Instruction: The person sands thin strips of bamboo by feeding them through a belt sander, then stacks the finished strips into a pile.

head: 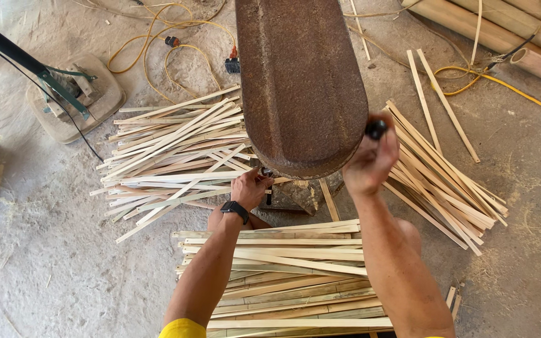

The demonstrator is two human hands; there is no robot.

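Looking down from the head cam here, and the big thing in the middle is a rusty brown machine housing [298, 81], long and rounded at the near end, with its long axis running straight away from me, top of frame down toward my lap. My right hand [369, 161] is up at the housing's near right edge with the fingers curled tight around a small black knob [376, 129], so that one's fully closed on it. My left hand [250, 188], with a black wristwatch [235, 209] on it, is tucked just under the housing's near left edge; the fingers are bent in around something small and dark there, but I can't tell whether they really grip it or just touch it. Across my knees sits a stack of bamboo strips [295, 275], lying crosswise, long axis left to right. Another heap of pale strips [176, 156] is on the floor to the left, mostly pointing left-right too, a bit fanned. On the right a third bundle [439, 175] runs diagonally, from near the housing down toward the lower right. A yellow cable [158, 47] loops over the dusty concrete floor [45, 263] behind, and a fan base [73, 97] stands at the upper left.
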